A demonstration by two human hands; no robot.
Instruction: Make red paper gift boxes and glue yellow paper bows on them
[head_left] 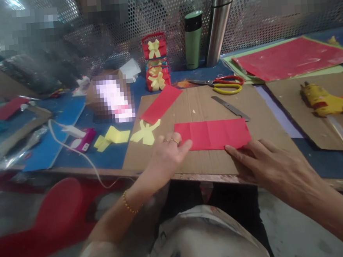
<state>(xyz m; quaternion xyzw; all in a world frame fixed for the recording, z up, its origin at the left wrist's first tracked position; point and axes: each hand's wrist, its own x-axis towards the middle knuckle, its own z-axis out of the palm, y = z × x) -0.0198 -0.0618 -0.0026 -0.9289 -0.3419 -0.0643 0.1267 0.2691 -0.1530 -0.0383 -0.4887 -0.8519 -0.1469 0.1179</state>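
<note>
A creased strip of red paper [211, 134] lies across the cardboard sheet in front of me, several fold lines running across it. At its left end my left hand [170, 151] is closed on the paper, fingers curled and thumb along the lower corner. My right hand [260, 157] holds the lower right part, with one digit stretched along the bottom edge and the others by the right corner. Beyond the left hand sit a yellow paper bow shape [146, 133] and a smaller red paper piece [161, 104]. A metal blade [228, 107] rests just behind the strip.
Scissors [228, 84] lie at the cardboard's [193, 103] back edge. Small red paper bags with yellow bows [157, 81], a green tumbler [194, 40] and a steel flask [220, 25] stand behind. A yellow glue gun [326, 100] lies right, yellow paper [112, 138] and a cabled box [83, 141] left.
</note>
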